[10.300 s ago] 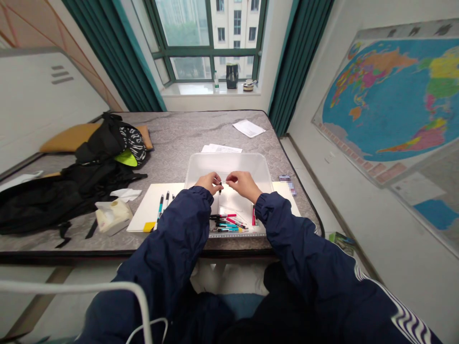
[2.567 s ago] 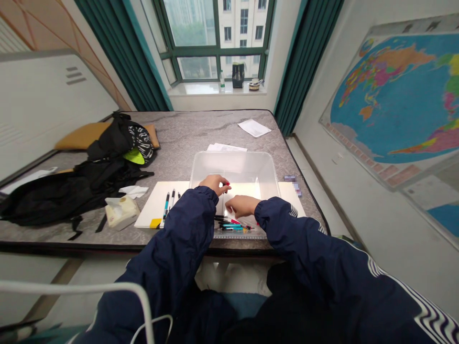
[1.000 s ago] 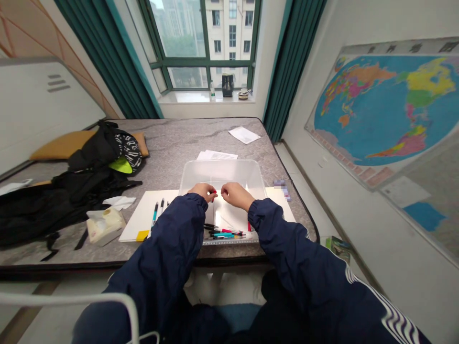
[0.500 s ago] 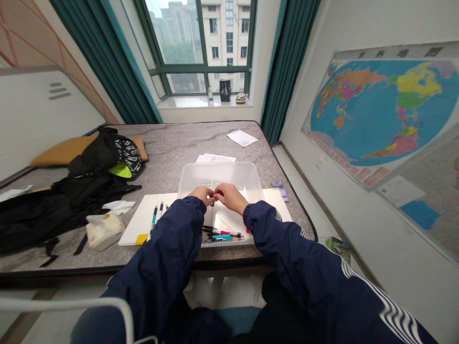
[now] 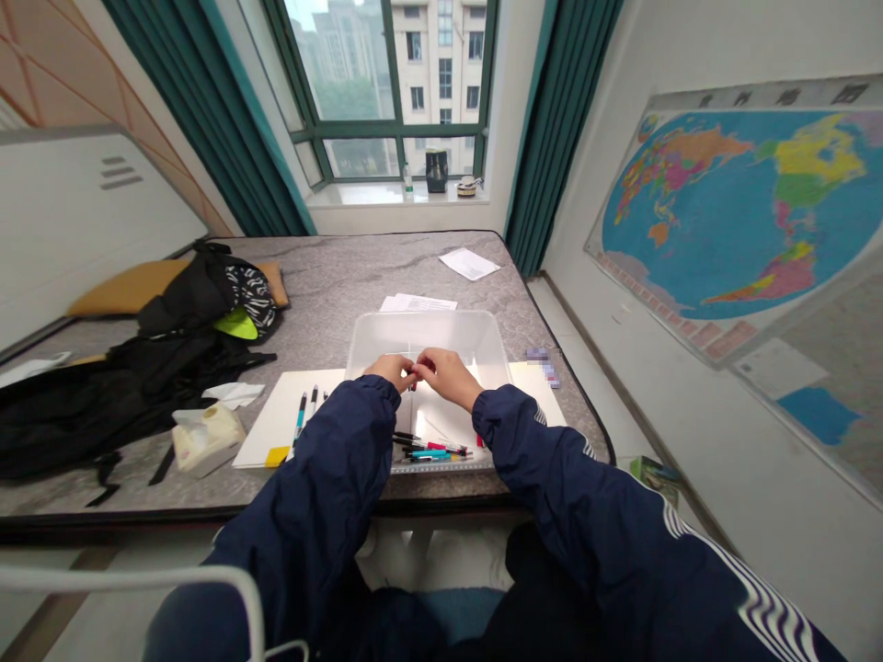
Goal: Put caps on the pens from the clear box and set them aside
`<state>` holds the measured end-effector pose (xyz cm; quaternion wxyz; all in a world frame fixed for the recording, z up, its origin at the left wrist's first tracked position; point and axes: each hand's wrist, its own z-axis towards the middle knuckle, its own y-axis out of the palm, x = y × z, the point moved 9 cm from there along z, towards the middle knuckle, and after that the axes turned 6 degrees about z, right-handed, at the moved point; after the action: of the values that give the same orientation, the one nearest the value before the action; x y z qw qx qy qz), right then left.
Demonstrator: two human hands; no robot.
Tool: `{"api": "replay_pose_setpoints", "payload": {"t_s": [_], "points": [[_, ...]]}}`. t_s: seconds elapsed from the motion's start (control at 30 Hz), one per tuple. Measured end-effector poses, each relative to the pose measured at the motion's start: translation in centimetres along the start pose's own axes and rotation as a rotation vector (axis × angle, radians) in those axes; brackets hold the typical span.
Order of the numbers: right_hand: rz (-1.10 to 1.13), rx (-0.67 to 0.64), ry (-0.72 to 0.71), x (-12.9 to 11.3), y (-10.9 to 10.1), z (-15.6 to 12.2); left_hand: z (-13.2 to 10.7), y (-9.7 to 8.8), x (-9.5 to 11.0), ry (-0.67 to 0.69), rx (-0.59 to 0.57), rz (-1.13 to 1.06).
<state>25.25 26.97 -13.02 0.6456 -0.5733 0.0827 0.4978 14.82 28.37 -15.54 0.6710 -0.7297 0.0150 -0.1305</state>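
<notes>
My left hand [image 5: 390,370] and my right hand [image 5: 450,377] meet fingertip to fingertip over a clear plastic bin [image 5: 428,328]. Both are closed in a pinch on something small, mostly hidden by the fingers; a bit of red shows just beneath them. In the near part of the bin lies a loose pile of pens [image 5: 433,450], black, blue and red. Left of the bin, a blue-and-black pen [image 5: 301,416] and other pens rest on a white board [image 5: 266,428], partly behind my left sleeve. A yellow square [image 5: 277,457] sits at the board's near corner.
A tissue pack [image 5: 207,441] and a black backpack [image 5: 124,386] lie to the left on the grey marbled surface [image 5: 331,276]. Paper sheets [image 5: 469,264] lie behind the bin. A white metal rail [image 5: 138,579] crosses the lower left.
The view has shifted slightly. My hands stay together over the bin, with only a small change in the fingers; the pens lie as before.
</notes>
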Motion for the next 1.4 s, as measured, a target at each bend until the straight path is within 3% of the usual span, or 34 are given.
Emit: {"api": "replay_pose_setpoints", "payload": {"t_s": [0.13,0.37,0.53,0.7,1.13,1.27,1.4], "points": [[-0.029,-0.057,-0.035,-1.3,1.0,-0.5,0.0,0.1,-1.3,-0.08,0.007,-0.017],[-0.104,-0.653,-0.243,-4.3,8.6,-4.0,0.9,0.4,-2.9,-0.094,0.081,-0.094],[-0.249,-0.824,-0.383,-4.4,12.3,-5.8,1.1,0.0,-2.9,-0.09,0.103,-0.126],[-0.349,-0.836,-0.468,-3.8,14.1,-5.8,1.3,0.3,-3.1,-0.085,0.108,-0.15],[-0.465,-0.852,-0.664,-4.4,15.2,-7.0,1.7,0.4,-3.3,-0.103,0.094,-0.174],[-0.461,-0.872,-0.63,-4.7,14.5,-6.8,2.2,0.8,-3.4,-0.087,0.094,-0.179],[-0.417,-0.843,-0.537,-4.4,13.2,-4.5,3.0,1.1,-3.8,-0.072,0.094,-0.181]]}}
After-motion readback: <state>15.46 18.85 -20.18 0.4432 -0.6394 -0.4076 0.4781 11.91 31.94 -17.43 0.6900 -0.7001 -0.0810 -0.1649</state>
